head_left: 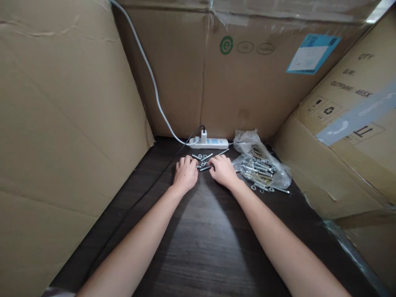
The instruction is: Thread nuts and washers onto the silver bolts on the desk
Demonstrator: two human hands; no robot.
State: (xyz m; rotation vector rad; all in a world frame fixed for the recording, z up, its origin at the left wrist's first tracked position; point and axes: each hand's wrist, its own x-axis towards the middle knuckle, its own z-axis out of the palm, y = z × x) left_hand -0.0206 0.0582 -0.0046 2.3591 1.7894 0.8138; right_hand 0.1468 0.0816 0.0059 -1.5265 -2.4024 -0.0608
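Note:
My left hand (186, 173) rests low over the dark tabletop with curled fingers, closed on the end of a metal bolt (199, 166). Facing it, my right hand (223, 170) pinches the outer end of another bolt (204, 168) between thumb and fingers. The two bolts lie nearly in line, and the fingers partly cover both. Just beyond the fingertips are loose washers or nuts (202, 156), too small to tell apart. More bolts lie around them, one slanted bolt (207, 157) in the middle and another bolt (223, 152) behind my right hand.
A white power strip (213, 143) with a plugged-in charger (203, 136) sits behind the hardware. Its black cable (161, 175) runs past my left arm. To the right, a clear plastic bag (262, 165) spills bolts and washers. Cardboard boxes (173, 82) wall in three sides.

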